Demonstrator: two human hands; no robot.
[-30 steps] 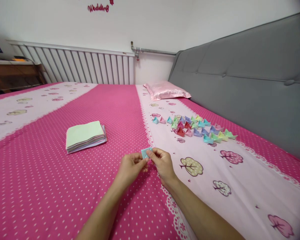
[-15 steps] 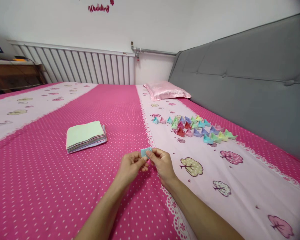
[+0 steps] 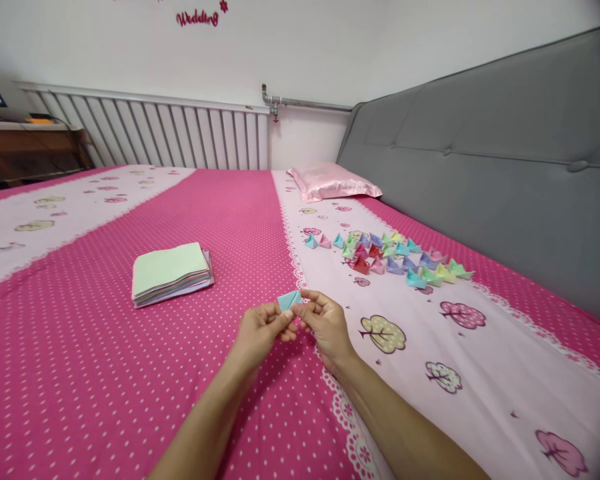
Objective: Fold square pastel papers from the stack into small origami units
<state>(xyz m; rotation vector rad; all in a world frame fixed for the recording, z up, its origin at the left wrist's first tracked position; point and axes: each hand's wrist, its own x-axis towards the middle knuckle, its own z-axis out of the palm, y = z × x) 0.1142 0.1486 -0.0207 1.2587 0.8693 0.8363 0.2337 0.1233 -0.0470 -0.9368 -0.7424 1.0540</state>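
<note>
My left hand (image 3: 261, 331) and my right hand (image 3: 325, 324) meet over the pink bedsheet (image 3: 105, 347) and pinch a small light-blue folded paper piece (image 3: 289, 299) between their fingertips. It sticks up above the fingers as a small triangle. To the left lies a stack of pastel paper sheets (image 3: 171, 272), pale green on top. Beyond my right hand, a cluster of several small folded paper shapes (image 3: 390, 256) in blue, pink, red, green and yellow rests on the pale pink strip of the sheet.
A grey padded headboard (image 3: 500, 167) runs along the right side. A shiny pink pillow (image 3: 333, 181) lies at the far end near a white slatted radiator cover (image 3: 150, 130). A wooden shelf (image 3: 30, 150) stands at the far left.
Both hands have lifted slightly and turned the blue paper piece, so it now shows as a pointed triangle rather than a flat strip. Nothing else has moved.
</note>
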